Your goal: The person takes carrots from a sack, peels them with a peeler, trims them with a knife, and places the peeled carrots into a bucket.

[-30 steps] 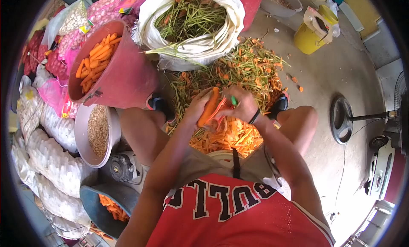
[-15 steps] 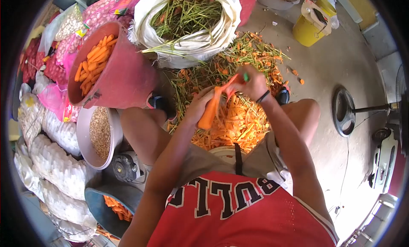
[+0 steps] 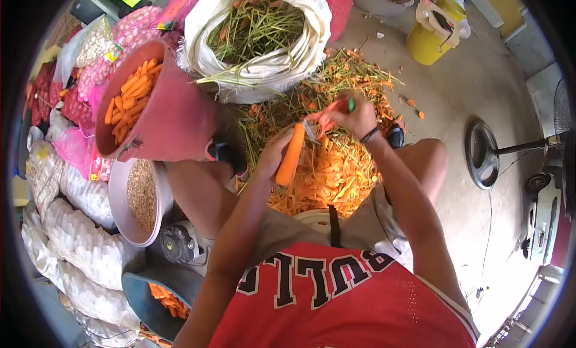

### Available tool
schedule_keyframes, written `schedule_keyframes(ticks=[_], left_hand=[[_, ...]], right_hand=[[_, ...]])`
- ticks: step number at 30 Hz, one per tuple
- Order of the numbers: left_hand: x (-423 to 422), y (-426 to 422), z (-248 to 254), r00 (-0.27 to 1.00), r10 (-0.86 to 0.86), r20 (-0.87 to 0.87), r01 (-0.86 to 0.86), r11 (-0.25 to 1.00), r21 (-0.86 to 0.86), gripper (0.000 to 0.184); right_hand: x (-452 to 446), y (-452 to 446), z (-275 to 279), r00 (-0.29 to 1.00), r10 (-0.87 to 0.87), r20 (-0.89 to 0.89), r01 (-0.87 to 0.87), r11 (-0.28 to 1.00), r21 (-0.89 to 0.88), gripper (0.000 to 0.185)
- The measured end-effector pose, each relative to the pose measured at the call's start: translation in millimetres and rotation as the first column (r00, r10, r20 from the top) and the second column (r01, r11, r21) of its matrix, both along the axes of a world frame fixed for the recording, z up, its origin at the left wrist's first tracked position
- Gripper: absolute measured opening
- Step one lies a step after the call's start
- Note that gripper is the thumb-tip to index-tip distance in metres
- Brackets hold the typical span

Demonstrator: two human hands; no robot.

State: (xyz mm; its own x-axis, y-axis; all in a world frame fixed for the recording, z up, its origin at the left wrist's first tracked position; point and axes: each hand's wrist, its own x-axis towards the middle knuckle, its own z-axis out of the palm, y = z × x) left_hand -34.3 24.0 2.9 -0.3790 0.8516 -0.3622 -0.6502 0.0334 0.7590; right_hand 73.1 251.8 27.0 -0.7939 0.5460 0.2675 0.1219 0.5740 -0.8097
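My left hand [image 3: 275, 150] is closed around a peeled orange carrot [image 3: 291, 156], which it holds tilted over the heap. My right hand [image 3: 360, 116] grips a peeler [image 3: 324, 118] with a red frame and a bit of green at the grip. The peeler's metal blade end lies right beside the carrot's upper end; whether it touches I cannot tell. Below both hands, between my knees, is a mound of carrot peelings [image 3: 339, 171], partly covering a pale container [image 3: 313, 217].
Carrot tops and trimmings [image 3: 354, 78] cover the floor ahead. A white sack [image 3: 252, 84] of greens and a red tub [image 3: 180, 108] of carrots stand ahead and left. Leftward are a bowl [image 3: 117, 198] and a blue bin [image 3: 141, 306]. A fan base [image 3: 480, 153] stands right.
The peeler has moved slightly left and down, its blade end now showing beside the carrot's top. The carrot has turned a little more upright. The whole view has shifted slightly.
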Motion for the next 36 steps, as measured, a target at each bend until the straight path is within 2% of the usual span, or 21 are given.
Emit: schedule_keyframes(ticks=[1, 3, 5, 6, 7, 9, 11, 13, 14, 17, 19, 21, 23, 25, 27, 30, 31, 32, 33, 34, 36], left_hand=[[-3.8, 2.4, 1.0, 1.000, -0.007, 0.026, 0.006, 0.999, 0.044, 0.032], [1.2, 11.4, -1.1, 0.993, 0.118, 0.006, -0.118, 0.993, -0.001, 0.030], [8.0, 13.6, -4.4, 0.973, 0.231, -0.018, -0.232, 0.970, -0.070, 0.029], [5.3, 7.5, -18.0, 0.983, 0.149, -0.104, -0.147, 0.989, 0.032, 0.029], [9.3, -0.1, -11.2, 0.987, 0.117, -0.110, -0.123, 0.991, -0.049, 0.029], [15.1, -1.3, 20.4, 0.991, 0.032, -0.132, -0.056, 0.982, -0.178, 0.029], [6.7, 5.2, 5.1, 0.992, 0.096, -0.077, -0.103, 0.990, -0.094, 0.031], [3.8, 9.7, -10.8, 0.972, 0.221, -0.084, -0.227, 0.972, -0.067, 0.032], [4.7, 7.9, -12.2, 0.972, 0.235, -0.032, -0.236, 0.969, -0.070, 0.036], [12.1, 1.7, -6.4, 0.961, 0.085, -0.262, -0.131, 0.978, -0.164, 0.036], [18.2, 2.6, 10.1, 0.977, 0.038, -0.210, -0.080, 0.978, -0.195, 0.031], [19.4, 4.6, 9.9, 0.979, 0.049, -0.199, -0.095, 0.969, -0.230, 0.032], [11.5, 0.4, -1.1, 0.984, 0.025, -0.176, -0.058, 0.982, -0.182, 0.032], [8.1, 0.3, -4.6, 0.974, 0.013, -0.227, -0.054, 0.983, -0.177, 0.033], [11.0, 0.0, -5.8, 0.939, -0.020, -0.344, -0.065, 0.970, -0.235, 0.033], [20.6, -3.3, -5.3, 0.905, -0.097, -0.415, -0.040, 0.950, -0.309, 0.033], [19.8, 0.6, -3.2, 0.895, -0.114, -0.431, -0.030, 0.949, -0.315, 0.032], [12.1, 0.8, -11.2, 0.712, -0.144, -0.687, -0.027, 0.972, -0.233, 0.036], [6.1, -0.4, 9.2, 0.823, -0.074, -0.563, 0.003, 0.992, -0.126, 0.040], [1.9, -3.1, 45.6, 0.912, -0.014, -0.411, 0.010, 1.000, -0.012, 0.043], [-18.9, -10.8, 63.4, 0.991, 0.081, -0.107, -0.062, 0.984, 0.167, 0.050]], right_hand=[[-1.2, -17.9, 1.3, 0.988, 0.141, -0.064, -0.147, 0.983, -0.110, 0.057], [14.2, -58.0, 18.0, 0.926, 0.372, -0.062, -0.361, 0.923, 0.132, 0.057], [9.9, -50.0, 12.3, 0.931, 0.357, -0.073, -0.319, 0.895, 0.312, 0.056], [9.6, -43.7, 7.2, 0.936, 0.343, -0.079, -0.288, 0.875, 0.389, 0.055], [6.9, -28.7, 14.2, 0.969, 0.246, 0.010, -0.240, 0.936, 0.256, 0.056], [1.2, 2.3, 16.8, 0.994, -0.044, 0.103, 0.025, 0.982, 0.186, 0.056], [2.0, -15.5, -5.6, 0.988, 0.146, -0.047, -0.147, 0.989, -0.008, 0.051], [7.8, -55.9, 8.7, 0.882, 0.422, -0.210, -0.360, 0.891, 0.277, 0.051], [16.5, -72.9, 28.8, 0.920, 0.391, -0.021, -0.364, 0.874, 0.323, 0.049], [2.9, -27.2, 3.3, 0.948, 0.318, 0.006, -0.314, 0.931, 0.189, 0.053], [-1.6, 3.8, 3.4, 0.986, 0.062, 0.154, -0.100, 0.963, 0.251, 0.060], [-0.7, 16.0, -2.7, 0.977, -0.046, 0.206, 0.011, 0.986, 0.168, 0.058], [4.0, -5.3, 1.5, 0.990, 0.101, 0.096, -0.104, 0.994, 0.030, 0.057], [6.3, -32.3, -1.4, 0.926, 0.374, -0.052, -0.350, 0.902, 0.253, 0.057], [6.7, -42.0, -3.8, 0.922, 0.386, -0.029, -0.339, 0.842, 0.421, 0.056], [-1.3, 4.1, -10.6, 0.943, 0.164, 0.289, -0.217, 0.962, 0.162, 0.058], [0.4, 17.0, -14.9, 0.920, 0.120, 0.374, -0.190, 0.969, 0.156, 0.060], [0.3, 27.5, -19.7, 0.887, 0.077, 0.455, -0.164, 0.974, 0.154, 0.061], [-2.0, 34.3, -24.5, 0.846, 0.036, 0.533, -0.137, 0.979, 0.153, 0.063], [-1.6, 31.4, -25.4, 0.797, 0.061, 0.600, -0.160, 0.981, 0.113, 0.053], [-0.3, 18.7, -43.6, 0.838, 0.044, 0.544, -0.190, 0.958, 0.215, 0.043]])
